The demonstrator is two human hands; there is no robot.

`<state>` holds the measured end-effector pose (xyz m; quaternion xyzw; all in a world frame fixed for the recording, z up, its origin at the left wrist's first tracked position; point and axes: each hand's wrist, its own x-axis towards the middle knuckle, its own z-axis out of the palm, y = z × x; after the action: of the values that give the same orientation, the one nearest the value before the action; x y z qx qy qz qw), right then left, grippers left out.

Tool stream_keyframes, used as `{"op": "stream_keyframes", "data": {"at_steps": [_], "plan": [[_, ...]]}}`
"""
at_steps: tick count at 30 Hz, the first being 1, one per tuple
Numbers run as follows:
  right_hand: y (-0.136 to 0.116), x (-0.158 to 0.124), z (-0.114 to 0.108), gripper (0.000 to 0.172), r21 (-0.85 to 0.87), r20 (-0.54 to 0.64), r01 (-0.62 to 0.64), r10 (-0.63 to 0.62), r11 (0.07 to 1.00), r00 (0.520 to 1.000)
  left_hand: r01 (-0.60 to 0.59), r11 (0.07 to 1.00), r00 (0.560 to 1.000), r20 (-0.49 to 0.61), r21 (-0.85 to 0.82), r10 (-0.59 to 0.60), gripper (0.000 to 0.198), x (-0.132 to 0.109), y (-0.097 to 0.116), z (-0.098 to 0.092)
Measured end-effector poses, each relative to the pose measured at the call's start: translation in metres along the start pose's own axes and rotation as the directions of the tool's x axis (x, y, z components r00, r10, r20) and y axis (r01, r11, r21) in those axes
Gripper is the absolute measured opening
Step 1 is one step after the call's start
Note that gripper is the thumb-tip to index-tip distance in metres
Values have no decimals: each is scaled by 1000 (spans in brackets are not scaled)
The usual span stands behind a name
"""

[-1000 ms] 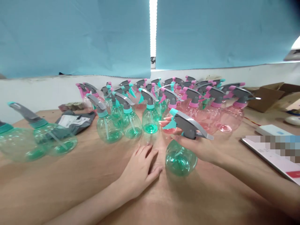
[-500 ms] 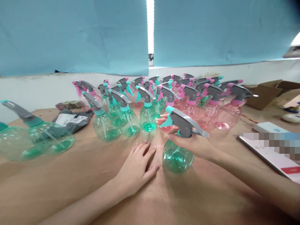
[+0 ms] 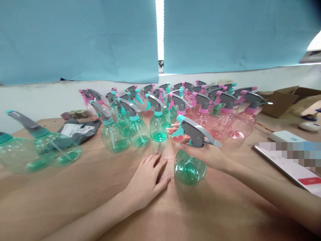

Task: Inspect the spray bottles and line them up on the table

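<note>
My right hand [image 3: 205, 154] grips a green spray bottle [image 3: 190, 169] by the neck, just under its grey trigger head [image 3: 194, 131] with a teal nozzle. The bottle stands on the brown table [image 3: 100, 187], just in front of me. My left hand [image 3: 147, 179] lies flat on the table with fingers spread, just left of the bottle and not touching it. Behind them stand several green spray bottles [image 3: 157, 125] and several pink ones [image 3: 225, 118] in rows.
Two green bottles [image 3: 47, 147] stand at the far left. A grey plastic bag [image 3: 77, 130] lies behind them. A cardboard box [image 3: 283, 100] sits at the back right, with a white booklet [image 3: 296, 170] and a white box [image 3: 286, 136] on the right.
The view has shifted slightly. Both hands and the held bottle stay almost where they were.
</note>
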<state>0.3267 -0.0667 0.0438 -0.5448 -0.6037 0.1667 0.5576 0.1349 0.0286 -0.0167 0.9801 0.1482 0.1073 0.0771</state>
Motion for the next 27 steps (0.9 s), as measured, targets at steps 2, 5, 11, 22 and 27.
{"op": "stream_keyframes", "data": {"at_steps": [2, 5, 11, 22, 27], "plan": [[0, 0, 0, 8, 8, -12, -3, 3, 1000, 1000, 4, 1000, 1000, -4, -3, -4, 46, 0, 0, 0], [-1, 0, 0, 8, 20, -15, -9, 9, 1000, 1000, 8, 1000, 1000, -9, -12, -8, 46, 0, 1, -1], [-2, 0, -1, 38, 27, 34, -32, 31, 999, 999, 10, 1000, 1000, -9, -20, -10, 45, 0, 1, -2], [-2, -2, -2, 18, 21, 7, -46, 46, 999, 999, 7, 1000, 1000, 0, 3, -7, 45, 0, 2, -3], [-1, -1, -2, 19, 56, 25, -36, 34, 998, 999, 9, 1000, 1000, -4, -4, -9, 45, 0, 3, -3]]}}
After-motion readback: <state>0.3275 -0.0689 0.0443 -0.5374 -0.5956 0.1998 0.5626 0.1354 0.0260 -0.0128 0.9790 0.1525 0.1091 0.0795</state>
